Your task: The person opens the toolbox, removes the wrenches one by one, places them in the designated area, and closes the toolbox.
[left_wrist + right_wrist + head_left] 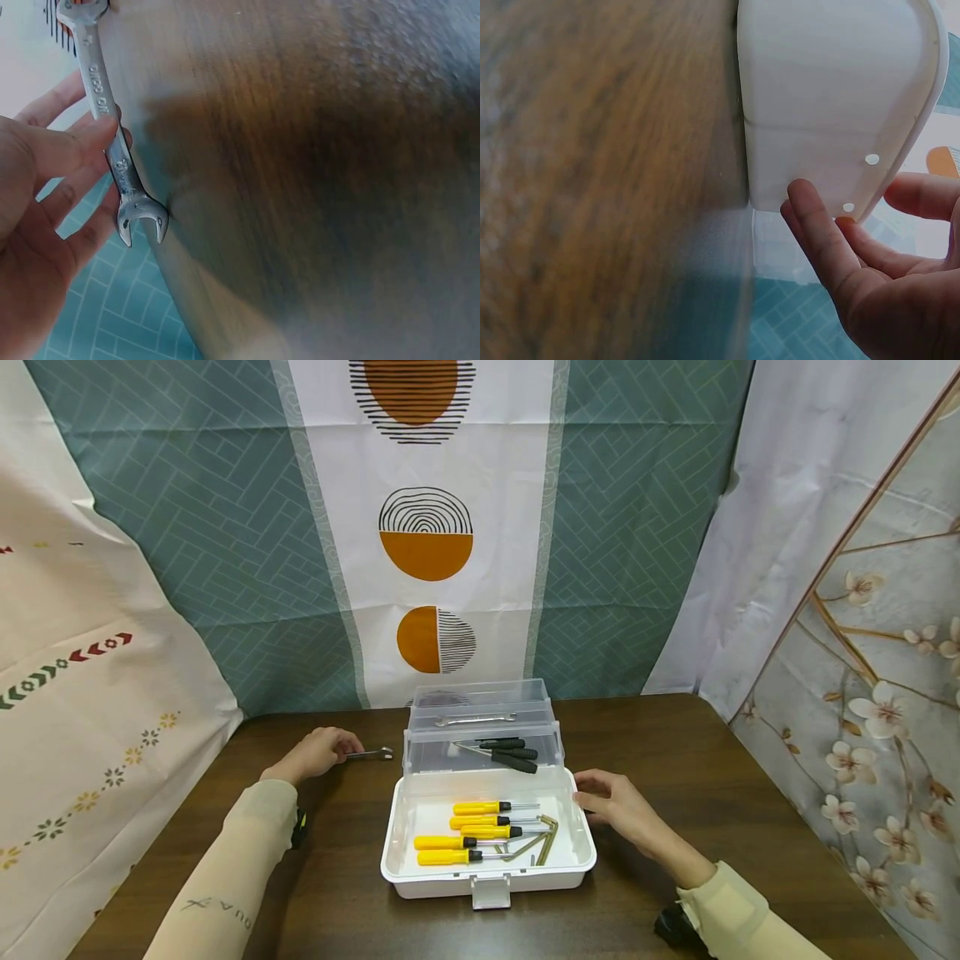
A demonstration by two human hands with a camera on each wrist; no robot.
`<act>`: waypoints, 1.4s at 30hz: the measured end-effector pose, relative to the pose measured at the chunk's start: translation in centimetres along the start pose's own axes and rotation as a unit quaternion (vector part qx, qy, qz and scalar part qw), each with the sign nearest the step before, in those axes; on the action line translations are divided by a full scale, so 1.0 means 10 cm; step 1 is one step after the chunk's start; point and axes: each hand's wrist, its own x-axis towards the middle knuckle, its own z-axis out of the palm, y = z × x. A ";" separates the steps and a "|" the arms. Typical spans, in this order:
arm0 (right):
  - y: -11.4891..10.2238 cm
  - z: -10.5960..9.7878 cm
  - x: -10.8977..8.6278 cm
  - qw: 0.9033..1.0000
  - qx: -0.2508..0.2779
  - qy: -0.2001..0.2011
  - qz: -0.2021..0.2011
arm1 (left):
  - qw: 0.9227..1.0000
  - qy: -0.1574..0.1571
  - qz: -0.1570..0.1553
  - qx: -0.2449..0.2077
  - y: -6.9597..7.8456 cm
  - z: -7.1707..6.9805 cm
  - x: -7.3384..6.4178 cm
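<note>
My left hand [318, 752] is at the left of the table and pinches a silver open-end wrench [105, 105] between thumb and fingers. One forked end of it points down in the left wrist view; in the head view it lies level, towards the toolbox. A white toolbox [491, 883] stands open in the middle, its clear lid tipped back. My right hand [611, 802] holds its right side wall near the back corner, fingertips [804, 191] on the outer face and thumb at the rim. Inside lie several yellow-handled screwdrivers [446, 857] and brassy hex keys [550, 843].
Black-handled screwdrivers [514, 762] rest in the clear lid tray [431, 760], and another wrench [476, 720] lies in the tier behind. The latch [491, 893] hangs at the box front. A patterned curtain [630, 568] rises behind the dark wooden table [337, 877].
</note>
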 end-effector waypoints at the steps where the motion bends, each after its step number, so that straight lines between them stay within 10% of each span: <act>1: 0.00 0.00 0.00 1.000 0.000 0.000 0.001 | 1.000 -0.001 -0.001 0.001 0.00 0.00 0.00; 42: 0.02 -0.01 0.01 1.000 -0.013 0.000 0.000 | 0.999 -0.026 -0.030 0.008 0.09 0.02 -0.08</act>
